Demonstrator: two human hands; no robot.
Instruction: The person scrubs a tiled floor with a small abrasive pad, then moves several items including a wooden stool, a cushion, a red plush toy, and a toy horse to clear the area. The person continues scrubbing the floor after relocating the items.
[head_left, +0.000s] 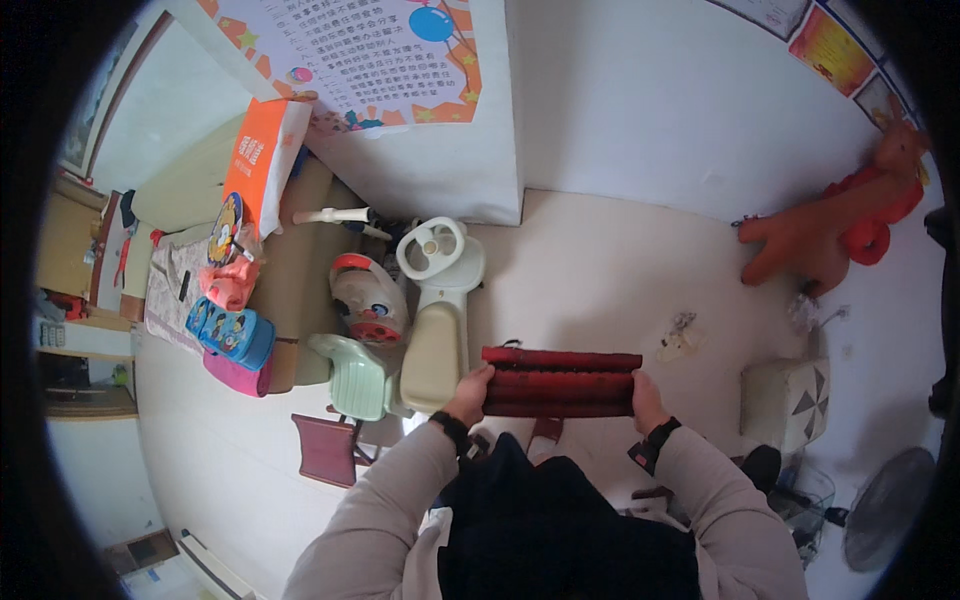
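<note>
Between my two hands is a dark red, glossy, ridged bundle (561, 381), level and held above the floor. It looks like several tubes or folded slats side by side, perhaps a bamboo-slip scroll; what it is exactly I cannot tell. A short dark loop shows at its upper left edge. My left hand (472, 393) grips the left end, thumb on top and fingers largely hidden underneath. At the opposite end, my right hand (649, 401) has the same kind of hold. Dark bands circle both wrists.
On the left stand a ride-on toy car (431, 360), a pale green child's seat (361, 379) and a dark red folding stool (326, 450). Behind them is a sofa (300, 300) bearing bags. To the right are a giraffe toy (814, 236), a cube stool (784, 401) and a fan (890, 510).
</note>
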